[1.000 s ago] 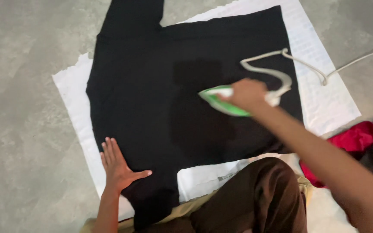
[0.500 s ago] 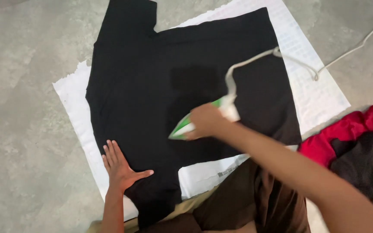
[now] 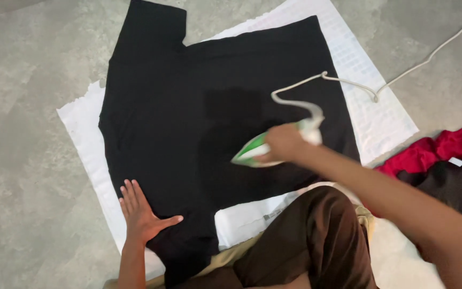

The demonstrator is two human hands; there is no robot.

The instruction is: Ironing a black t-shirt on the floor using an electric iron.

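Your right hand (image 3: pixel 284 143) is clamped on the iron (image 3: pixel 266 147), mid-shirt (image 3: pixel 188 107); glide flat. Keep your left hand (image 3: pixel 140 214), fingers spread, pinning the shirt's near edge.

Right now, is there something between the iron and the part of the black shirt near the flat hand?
Nothing visible: between the iron and the left hand lies only flat black shirt. The cord trails behind the right hand.
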